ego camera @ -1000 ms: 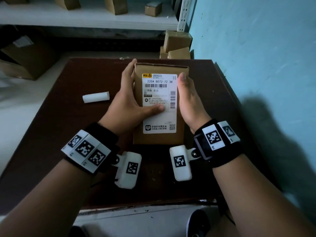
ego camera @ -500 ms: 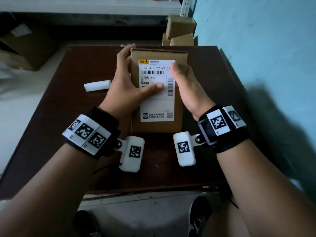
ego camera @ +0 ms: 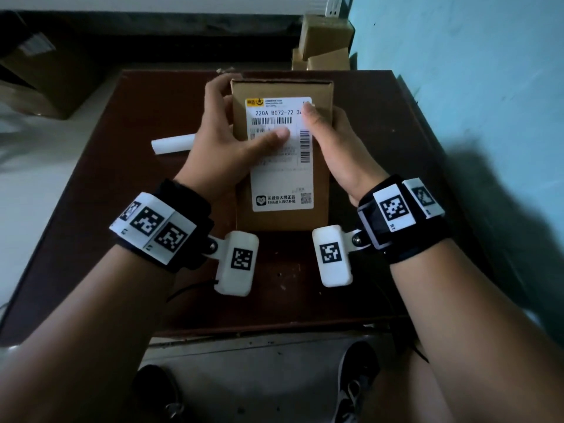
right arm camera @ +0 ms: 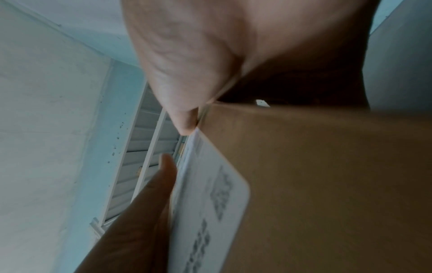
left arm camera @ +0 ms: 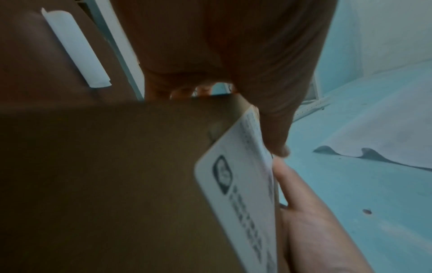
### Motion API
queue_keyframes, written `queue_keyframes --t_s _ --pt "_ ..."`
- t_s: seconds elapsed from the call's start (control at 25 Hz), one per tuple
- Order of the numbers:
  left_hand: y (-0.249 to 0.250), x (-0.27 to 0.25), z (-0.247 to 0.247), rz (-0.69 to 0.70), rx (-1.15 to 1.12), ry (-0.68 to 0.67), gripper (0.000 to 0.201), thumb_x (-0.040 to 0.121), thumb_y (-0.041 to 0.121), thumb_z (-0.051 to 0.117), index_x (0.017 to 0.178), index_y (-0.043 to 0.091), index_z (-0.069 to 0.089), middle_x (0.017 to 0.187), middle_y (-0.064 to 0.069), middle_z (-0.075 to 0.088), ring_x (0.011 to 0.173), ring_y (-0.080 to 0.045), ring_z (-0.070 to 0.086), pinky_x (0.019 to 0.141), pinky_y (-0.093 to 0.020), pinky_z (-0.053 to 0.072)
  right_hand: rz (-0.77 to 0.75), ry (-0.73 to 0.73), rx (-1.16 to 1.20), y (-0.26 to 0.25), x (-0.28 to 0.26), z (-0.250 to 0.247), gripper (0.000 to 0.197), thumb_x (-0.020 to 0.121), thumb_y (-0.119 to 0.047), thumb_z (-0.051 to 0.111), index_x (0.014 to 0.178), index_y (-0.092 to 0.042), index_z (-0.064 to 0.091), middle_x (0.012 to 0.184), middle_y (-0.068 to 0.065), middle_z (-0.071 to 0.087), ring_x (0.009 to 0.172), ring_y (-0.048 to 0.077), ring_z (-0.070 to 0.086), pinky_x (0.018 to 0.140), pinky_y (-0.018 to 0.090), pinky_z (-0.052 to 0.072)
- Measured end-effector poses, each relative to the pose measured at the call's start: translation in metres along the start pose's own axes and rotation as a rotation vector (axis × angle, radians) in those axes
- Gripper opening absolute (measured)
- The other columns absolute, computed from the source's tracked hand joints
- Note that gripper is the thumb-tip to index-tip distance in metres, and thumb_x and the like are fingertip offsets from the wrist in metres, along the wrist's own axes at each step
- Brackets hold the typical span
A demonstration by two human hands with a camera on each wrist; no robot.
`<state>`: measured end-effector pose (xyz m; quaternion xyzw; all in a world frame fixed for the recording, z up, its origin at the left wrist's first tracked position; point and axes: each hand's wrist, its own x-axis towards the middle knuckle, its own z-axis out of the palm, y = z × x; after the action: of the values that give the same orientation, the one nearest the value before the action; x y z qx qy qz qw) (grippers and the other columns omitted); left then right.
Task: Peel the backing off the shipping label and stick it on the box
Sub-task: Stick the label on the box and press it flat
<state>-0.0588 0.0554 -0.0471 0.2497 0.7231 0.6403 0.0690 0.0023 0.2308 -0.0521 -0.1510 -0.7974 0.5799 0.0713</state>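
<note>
A brown cardboard box [ego camera: 282, 219] lies flat on the dark table, with the white shipping label [ego camera: 282, 184] stuck along its top face. My left hand [ego camera: 225, 141] grips the box's left side, fingers curled round the far left edge, and its thumb [ego camera: 276, 135] presses the label's upper middle. My right hand [ego camera: 331, 138] holds the right side, with its thumb [ego camera: 308, 112] on the label's top right corner. In the left wrist view the label [left arm camera: 238, 194] lies on the box [left arm camera: 105, 175]. The right wrist view shows the same label [right arm camera: 210, 212] on the box [right arm camera: 327, 184].
A rolled white backing strip [ego camera: 172, 144] lies on the table [ego camera: 122, 239] left of my left hand. A blue wall [ego camera: 473, 87] runs close along the right. Small cardboard boxes [ego camera: 326, 41] are stacked behind the table, and a larger one [ego camera: 39, 71] sits far left.
Both thumbs have slid up the label toward its far end, the right one reaching the top right corner. The head view has tilted downward.
</note>
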Motion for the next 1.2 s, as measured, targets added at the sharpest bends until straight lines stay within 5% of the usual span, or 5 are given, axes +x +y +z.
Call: queue_keyframes --t_s 0.08,0.36,0.68,0.84,1.2 --pt "-0.003 -0.002 0.001 0.038 0.052 -0.025 0.09 0.073 0.027 0.085 0.139 0.01 0.027 0.13 -0.009 0.057 0.11 -0.014 0.067 0.083 -0.032 0.06 0.011 0.025 -0.013 0.0 -0.002 0.001 0.079 0.084 -0.069 0.055 0.143 -0.019 0.037 0.119 -0.008 0.067 0.102 0.005 0.067 0.089 0.027 0.051" --pt "-0.001 0.004 -0.002 0.039 -0.042 0.175 0.027 0.095 0.028 0.061 0.115 0.015 0.049 0.099 -0.007 0.071 0.085 -0.016 0.074 0.07 -0.036 0.06 0.019 -0.076 0.021 -0.002 -0.004 -0.005 0.066 0.096 -0.057 0.046 0.147 -0.018 0.03 0.115 -0.012 0.066 0.101 -0.001 0.064 0.079 0.018 0.044" --pt "0.009 -0.005 0.003 0.027 -0.016 0.115 0.053 0.087 0.014 0.073 0.131 0.008 0.045 0.106 0.002 0.067 0.087 -0.003 0.072 0.069 -0.018 0.057 0.028 0.056 0.104 -0.001 -0.003 0.004 0.09 0.066 -0.064 0.078 0.136 -0.02 0.045 0.111 -0.009 0.072 0.093 0.002 0.072 0.081 0.023 0.056" --pt "0.006 0.0 -0.004 0.017 -0.073 0.102 0.035 0.096 0.013 0.06 0.129 0.008 0.049 0.094 0.003 0.072 0.084 -0.007 0.073 0.07 -0.024 0.058 0.026 0.06 0.052 -0.002 -0.007 0.006 0.072 0.082 -0.063 0.065 0.136 -0.021 0.042 0.108 -0.012 0.07 0.092 0.001 0.07 0.077 0.019 0.056" --pt "-0.006 -0.002 0.001 0.054 0.079 -0.052 0.095 0.074 0.024 0.085 0.144 0.013 0.022 0.135 -0.006 0.053 0.114 -0.009 0.065 0.087 -0.031 0.058 0.018 0.06 -0.064 -0.004 -0.007 0.001 0.067 0.094 -0.063 0.045 0.144 -0.019 0.035 0.118 -0.004 0.065 0.102 0.012 0.065 0.09 0.032 0.05"
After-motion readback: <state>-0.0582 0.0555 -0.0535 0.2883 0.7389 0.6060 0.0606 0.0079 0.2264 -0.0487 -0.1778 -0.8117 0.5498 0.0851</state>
